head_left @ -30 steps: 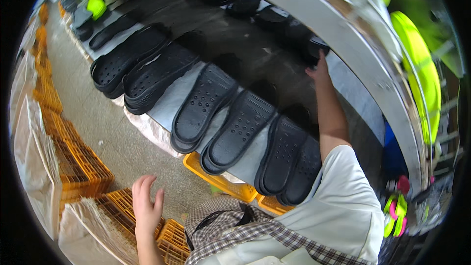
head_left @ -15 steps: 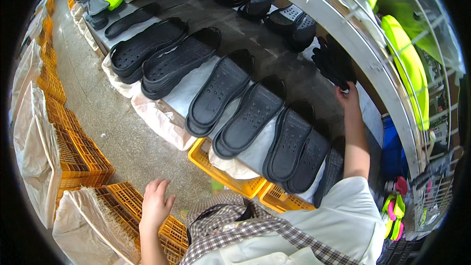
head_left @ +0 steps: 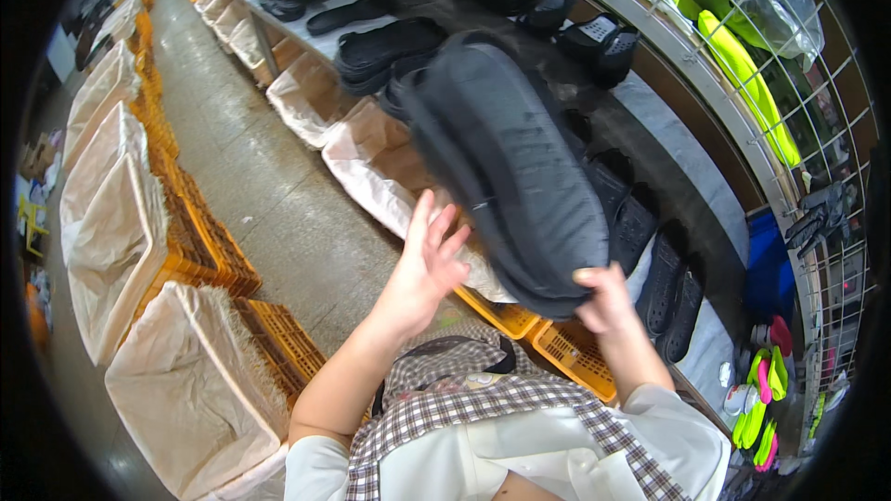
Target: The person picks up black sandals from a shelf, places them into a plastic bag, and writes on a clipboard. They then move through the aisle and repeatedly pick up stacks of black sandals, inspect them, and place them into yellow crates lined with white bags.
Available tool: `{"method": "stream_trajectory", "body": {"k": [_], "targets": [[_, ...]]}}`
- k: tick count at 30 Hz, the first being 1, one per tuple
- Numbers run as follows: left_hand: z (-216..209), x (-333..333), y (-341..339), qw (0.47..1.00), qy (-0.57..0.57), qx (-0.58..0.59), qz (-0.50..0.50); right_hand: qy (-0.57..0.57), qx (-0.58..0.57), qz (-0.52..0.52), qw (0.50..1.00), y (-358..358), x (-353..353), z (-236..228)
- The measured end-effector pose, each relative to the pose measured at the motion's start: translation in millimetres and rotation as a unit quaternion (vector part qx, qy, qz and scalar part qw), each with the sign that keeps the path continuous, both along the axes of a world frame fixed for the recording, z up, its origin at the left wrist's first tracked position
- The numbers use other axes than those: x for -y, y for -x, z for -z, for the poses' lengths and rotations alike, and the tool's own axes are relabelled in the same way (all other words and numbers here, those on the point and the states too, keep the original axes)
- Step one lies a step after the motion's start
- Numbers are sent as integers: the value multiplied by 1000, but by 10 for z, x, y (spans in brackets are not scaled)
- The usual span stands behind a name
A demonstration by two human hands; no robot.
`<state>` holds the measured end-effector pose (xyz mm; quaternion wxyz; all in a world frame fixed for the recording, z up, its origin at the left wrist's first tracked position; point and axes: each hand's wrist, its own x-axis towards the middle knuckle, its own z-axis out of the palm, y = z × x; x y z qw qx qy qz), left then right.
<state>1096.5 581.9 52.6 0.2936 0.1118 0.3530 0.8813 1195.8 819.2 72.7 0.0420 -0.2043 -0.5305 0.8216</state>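
My right hand (head_left: 608,300) grips the near end of a stacked pair of black foam shoes (head_left: 529,172), its thumb on the upper face. The pair is tilted in the air over the table (head_left: 710,348), blurred by motion. Just to its left my left hand (head_left: 425,269) is raised with fingers spread, apparently holding nothing. More black foam shoes (head_left: 664,283) with small holes lie on the table to the right, and others (head_left: 385,51) beyond the held pair. The pair hides the middle of the table.
Orange crates (head_left: 575,357) sit below the table's near edge. Cloth-lined crates (head_left: 186,390) line the floor at left. A wire rack (head_left: 831,93) with neon-yellow pieces (head_left: 747,83) rises at right, near a blue bin (head_left: 766,260). Perforated black clogs (head_left: 599,42) stand at the back.
My right hand has come back from a dark bundle at the table's far side and now holds the black pair. My left hand has risen toward it. The view has shifted.
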Motion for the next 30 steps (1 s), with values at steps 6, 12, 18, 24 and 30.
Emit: {"method": "stream_trajectory", "body": {"k": [6,12,18,24,30], "targets": [[151,576,64,975,-102,75,-182,-516,-301,-219,772,322,1027,330],[623,1281,-161,960,-174,0,-221,-537,-419,-335,651,404,1463,340],[723,1369,-462,950,-162,65,-259,-474,-456,-381,650,427,1652,332],[614,1335,-615,941,-193,105,-259,-456,-478,-408,630,401,1633,330],[691,1386,-630,952,-133,33,-272,-227,-436,-366,790,358,1704,385]]}}
